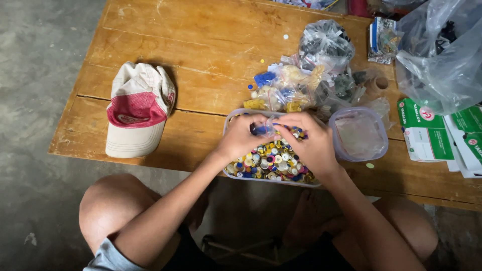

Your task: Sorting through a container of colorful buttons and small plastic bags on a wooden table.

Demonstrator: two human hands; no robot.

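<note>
A clear plastic tub (227, 123) full of mixed coloured buttons (271, 160) sits at the near edge of a wooden table (201, 45). Both hands hover over it. My left hand (241, 138) and my right hand (309, 143) meet above the buttons and together pinch a small clear bag (263, 129) with blue pieces inside. Fingers of both hands are closed on the bag.
A red and cream cap (136, 110) lies at the left. Several small bags of sorted buttons (296, 85) are piled behind the tub. A clear lid (359, 134) lies to the right, with green and white boxes (427, 130) and a large plastic bag (442, 50) beyond.
</note>
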